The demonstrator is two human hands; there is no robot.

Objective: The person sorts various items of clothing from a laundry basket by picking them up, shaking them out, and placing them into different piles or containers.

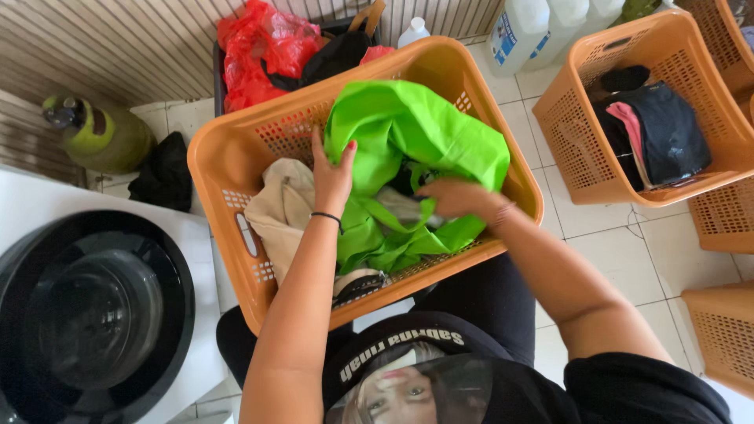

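The left hand (332, 177) lies flat, fingers spread, on the bright green cloth (416, 133) inside the orange laundry basket (236, 149). The right hand (455, 196) pinches a fold of it (fingers partly hidden). The beige garment (283, 204) beside may snag and come along.

Basket (236, 149): orange, lattice-pierced walls.
Bag (416, 133): bright lime green, plain.
Cloth (283, 208): pale beige, plain.
Wristband (326, 216): black.
Second basket (573, 110): orange, same lattice.
Clothes in second basket (664, 133): black, with a pink strip.
Plastic bag (259, 51): red.
Gas cylinder (102, 137): olive green.
Washer (31, 204): white body, black round opening.
Floor (620, 235): white tiles, grey joints.
Jugs (518, 31): white, blue label.
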